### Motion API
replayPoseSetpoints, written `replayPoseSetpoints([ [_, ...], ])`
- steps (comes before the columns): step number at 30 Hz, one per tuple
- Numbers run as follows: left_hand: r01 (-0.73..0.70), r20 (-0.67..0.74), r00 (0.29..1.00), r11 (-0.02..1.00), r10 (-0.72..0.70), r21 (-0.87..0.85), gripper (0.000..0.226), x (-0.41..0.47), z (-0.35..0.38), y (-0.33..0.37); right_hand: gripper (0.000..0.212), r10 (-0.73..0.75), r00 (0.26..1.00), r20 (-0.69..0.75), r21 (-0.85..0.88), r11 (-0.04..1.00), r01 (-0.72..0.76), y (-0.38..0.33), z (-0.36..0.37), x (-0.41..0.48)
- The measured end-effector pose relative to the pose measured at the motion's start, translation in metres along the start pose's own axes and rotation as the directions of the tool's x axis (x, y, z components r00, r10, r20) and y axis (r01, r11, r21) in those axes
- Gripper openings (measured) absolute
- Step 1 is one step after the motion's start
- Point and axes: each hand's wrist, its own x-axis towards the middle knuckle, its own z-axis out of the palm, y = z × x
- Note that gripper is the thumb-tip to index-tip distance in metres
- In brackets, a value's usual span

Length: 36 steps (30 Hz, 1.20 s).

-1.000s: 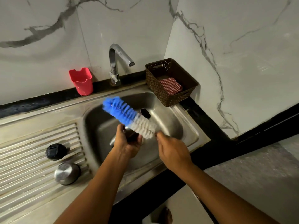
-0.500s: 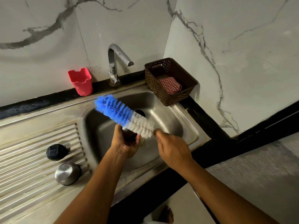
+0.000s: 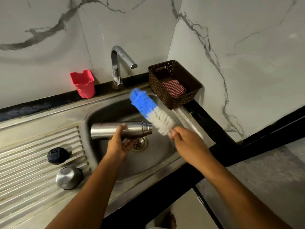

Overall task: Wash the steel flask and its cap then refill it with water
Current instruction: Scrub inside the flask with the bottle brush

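The steel flask (image 3: pixel 113 129) lies level over the sink basin (image 3: pixel 158 154), open mouth pointing right. My left hand (image 3: pixel 120 144) grips it around the middle from below. My right hand (image 3: pixel 186 142) holds the handle of a bottle brush (image 3: pixel 151 111) with blue and white bristles. The brush is outside the flask, angled up and to the left, its white end just right of the flask mouth. A black inner cap (image 3: pixel 57 155) and a steel outer cap (image 3: pixel 69 178) sit on the ribbed drainboard (image 3: pixel 33 162) at the left.
The tap (image 3: pixel 119 63) stands behind the basin, with no water running. A red plastic cup (image 3: pixel 83 84) stands left of it. A brown basket (image 3: pixel 175 83) with a checked cloth sits at the sink's back right corner. A dark counter edge runs to the right.
My left hand has turned the flask from end-on to level, mouth to the right. The brush has swung from over the flask to the right, outside the mouth.
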Motion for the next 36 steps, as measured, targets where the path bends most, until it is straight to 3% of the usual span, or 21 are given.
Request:
replayPoseSetpoints([
  [4, -0.088, 0.006, 0.996, 0.996, 0.088, -0.026, 0.062, -0.001, -0.005, 0.003, 0.019, 0.049, 0.998, 0.048, -0.146, 0.988, -0.041, 0.002, -0.007, -0.012],
  [7, -0.13, 0.071, 0.989, 0.991, 0.127, 0.042, 0.055, -0.006, 0.004, -0.01, 0.012, 0.09, 0.991, 0.101, -0.234, 0.97, -0.064, -0.009, 0.013, -0.003],
  [10, -0.148, 0.118, 0.984, 0.984, 0.136, 0.098, 0.059, -0.011, 0.006, -0.024, 0.026, 0.15, 0.985, 0.09, -0.217, 0.968, -0.127, -0.013, 0.016, 0.02],
  [16, -0.115, 0.014, 0.993, 0.993, 0.116, -0.028, 0.066, -0.003, -0.007, -0.01, 0.013, 0.075, 0.993, 0.086, -0.257, 0.965, -0.051, -0.012, -0.001, -0.008],
  [18, -0.109, 0.05, 0.993, 0.994, 0.109, -0.01, 0.065, -0.01, -0.002, -0.012, 0.015, 0.09, 0.992, 0.089, -0.277, 0.959, -0.062, -0.016, 0.011, -0.006],
  [21, -0.083, 0.08, 0.994, 0.995, 0.079, 0.053, 0.053, -0.017, 0.004, -0.024, 0.023, 0.134, 0.985, 0.109, -0.172, 0.978, -0.114, -0.014, 0.022, 0.027],
  [24, 0.038, 0.041, 0.998, 0.999, -0.037, -0.024, 0.042, -0.019, 0.001, -0.02, 0.021, 0.185, 0.974, 0.128, 0.144, 0.969, -0.203, 0.0, 0.011, 0.046],
  [26, 0.099, 0.014, 0.995, 0.987, -0.098, -0.129, 0.045, -0.016, -0.002, -0.012, 0.025, 0.26, 0.943, 0.207, 0.477, 0.815, -0.329, 0.011, 0.009, 0.036],
  [28, 0.143, 0.007, 0.989, 0.963, -0.145, -0.227, 0.053, -0.014, -0.001, -0.008, 0.026, 0.285, 0.902, 0.325, 0.645, 0.631, -0.431, 0.01, 0.017, 0.024],
  [32, 0.192, 0.033, 0.981, 0.936, -0.191, -0.295, 0.055, -0.018, 0.014, -0.016, 0.028, 0.236, 0.835, 0.497, 0.727, 0.412, -0.549, -0.021, 0.045, 0.017],
  [36, 0.106, -0.054, 0.99, 0.927, -0.134, -0.36, 0.058, -0.007, 0.016, -0.014, 0.032, 0.182, 0.751, 0.635, 0.713, 0.236, -0.66, -0.04, 0.058, -0.008],
])
